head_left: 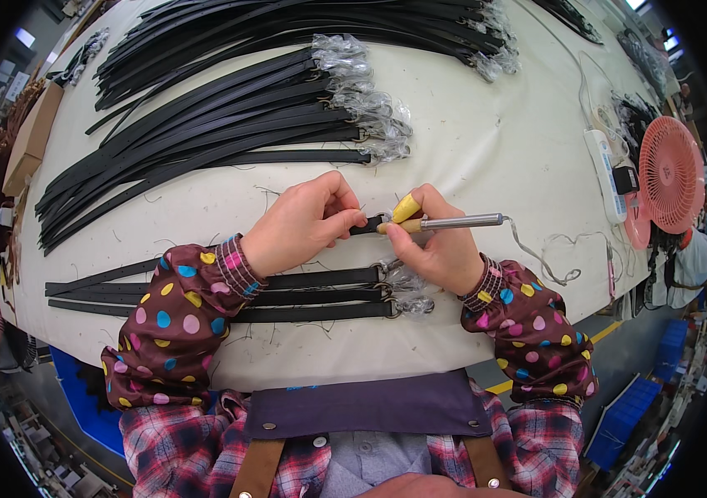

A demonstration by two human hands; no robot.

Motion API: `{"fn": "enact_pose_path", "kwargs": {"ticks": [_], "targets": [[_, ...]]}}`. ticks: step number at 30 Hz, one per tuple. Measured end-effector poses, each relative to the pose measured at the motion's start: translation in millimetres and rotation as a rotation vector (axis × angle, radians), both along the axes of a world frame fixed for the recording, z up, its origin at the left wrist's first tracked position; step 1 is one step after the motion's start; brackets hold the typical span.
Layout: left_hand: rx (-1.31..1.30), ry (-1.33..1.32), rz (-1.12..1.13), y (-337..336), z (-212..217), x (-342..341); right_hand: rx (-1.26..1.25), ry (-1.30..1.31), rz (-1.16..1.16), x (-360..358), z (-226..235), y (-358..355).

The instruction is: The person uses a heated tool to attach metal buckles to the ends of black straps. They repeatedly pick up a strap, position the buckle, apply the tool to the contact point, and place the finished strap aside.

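Holding the black strap end [368,224] tight, the left hand [304,224] pinches it near the middle of the desk [486,141]. The right hand [436,249], at three o'clock, grips the hot tool [453,222]. Best to keep fingers back and touch only the edge.

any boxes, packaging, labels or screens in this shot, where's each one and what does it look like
Cardboard box: far left edge of the table, flat, oblong, plain brown.
Clear plastic wrapping: bunched round the buckle ends of the black straps at the table's middle top, crinkled and see-through.
Clear plastic wrapping: same kind, on the buckle ends of three straps under the right hand.
Blue crates: on the floor, lower right, stacked, rectangular.
No screens or readable labels stand out.
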State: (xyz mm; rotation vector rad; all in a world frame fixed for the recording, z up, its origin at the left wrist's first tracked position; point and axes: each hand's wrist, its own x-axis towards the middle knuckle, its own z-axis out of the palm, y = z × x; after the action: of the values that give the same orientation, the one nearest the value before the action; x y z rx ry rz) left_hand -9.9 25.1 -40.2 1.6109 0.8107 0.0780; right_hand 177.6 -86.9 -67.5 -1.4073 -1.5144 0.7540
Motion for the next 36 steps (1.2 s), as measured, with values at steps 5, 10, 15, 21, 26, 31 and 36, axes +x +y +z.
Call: {"fn": "enact_pose_path", "kwargs": {"ticks": [5,10,15,21,26,31,36], "targets": [[0.002,-0.002,-0.002,0.1,0.9,0.1,0.002,-0.058,-0.01,-0.4,4.4,0.0],[0.007,0.004,-0.005,0.5,0.0,-0.1,0.001,-0.058,-0.014,-0.7,3.5,0.1],[0.005,0.009,0.0,0.2,-0.5,0.1,-0.007,-0.054,-0.014,-0.6,2.3,0.1],[-0.002,-0.014,0.002,0.5,-0.4,0.0,-0.016,-0.041,-0.013,-1.1,2.9,-0.1],[0.012,-0.034,0.033,-0.3,1.5,0.1,0.005,0.006,0.022,-0.6,4.7,-0.5],[0.034,-0.009,0.055,-1.2,0.4,1.4,-0.057,0.092,0.024,-1.4,8.3,0.5],[0.009,-0.024,0.071,-0.8,-0.7,2.1,-0.077,0.096,0.018,-1.8,8.1,1.4]]}}
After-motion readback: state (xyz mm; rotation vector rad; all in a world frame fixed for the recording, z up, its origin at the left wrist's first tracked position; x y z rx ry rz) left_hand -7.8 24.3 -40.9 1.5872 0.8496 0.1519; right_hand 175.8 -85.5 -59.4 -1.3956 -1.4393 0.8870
